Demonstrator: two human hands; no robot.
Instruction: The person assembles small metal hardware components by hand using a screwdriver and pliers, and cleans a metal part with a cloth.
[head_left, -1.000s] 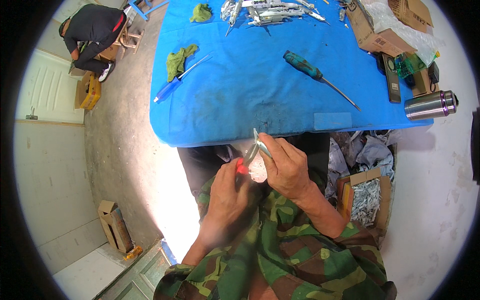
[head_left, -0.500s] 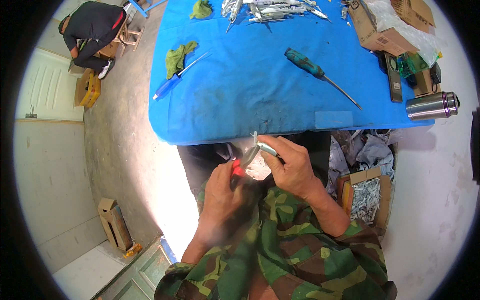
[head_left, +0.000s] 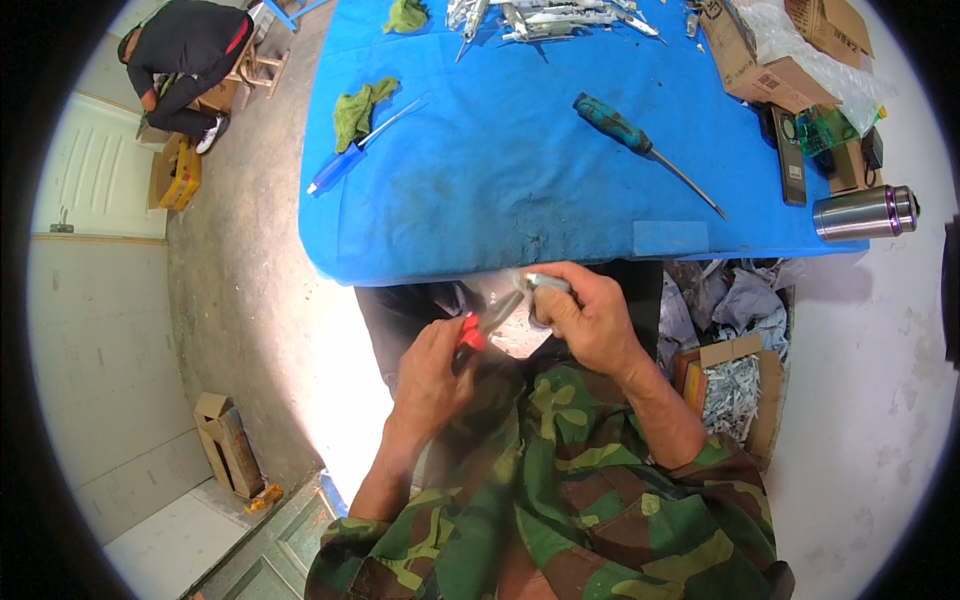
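Over my lap, just off the table's near edge, my left hand (head_left: pixel 430 375) is closed round the red handle of a pair of pliers (head_left: pixel 471 333). Their grey metal jaws, blurred by motion, point up and right toward my other hand. In my right hand (head_left: pixel 598 325), a small silvery metal part (head_left: pixel 548 283) is pinched between thumb and fingers. The jaws reach the left end of that part; blur hides whether they grip it. On the blue-covered table (head_left: pixel 470 200) lie a screwdriver with a green-black handle (head_left: pixel 612 124) and a blue-handled screwdriver (head_left: pixel 337 171).
Metal parts (head_left: pixel 560 20) are piled at the table's far edge, near green cloths (head_left: pixel 352 115). A steel flask (head_left: pixel 862 213) and open carton (head_left: pixel 750 55) stand at right. Below is a box of metal pieces (head_left: pixel 732 400). Another person (head_left: pixel 185 50) sits bent over, far left.
The metal part has turned slightly in my right hand, its end now blurred near the jaws. My left hand with the pliers has shifted a little.
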